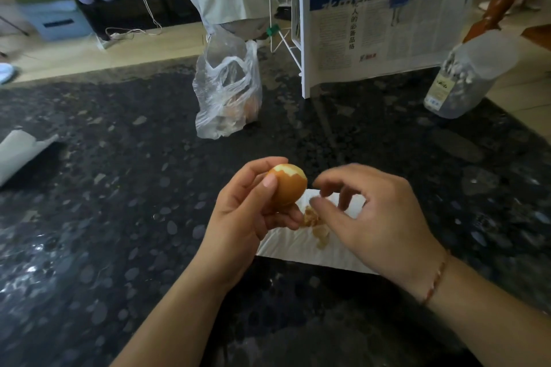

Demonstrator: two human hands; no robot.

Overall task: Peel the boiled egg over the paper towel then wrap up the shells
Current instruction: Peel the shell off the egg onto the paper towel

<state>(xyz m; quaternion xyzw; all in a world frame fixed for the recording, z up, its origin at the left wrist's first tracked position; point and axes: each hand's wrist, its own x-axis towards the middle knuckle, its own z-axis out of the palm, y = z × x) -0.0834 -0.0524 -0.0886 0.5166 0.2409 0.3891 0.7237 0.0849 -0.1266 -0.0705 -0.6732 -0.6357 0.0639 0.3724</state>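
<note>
Dark speckled counter (119, 188), head view. Left hand (247, 211) curls thumb and fingers round the egg (288, 188), its top peeled white, held above the towel (298, 247). Right hand (378, 217) hovers just beside it, fingers loosely bent; whether they pinch a fragment cannot be told. Shells (316, 223) lie on the towel, partly hidden by both hands. Bag (226, 92) contents are blurred; paper (18, 155) is cut off at the left edge.

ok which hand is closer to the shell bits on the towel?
Right. The right hand hovers just above the shell bits on the paper towel, fingertips almost on them; the left hand grips the egg beside them.
</note>
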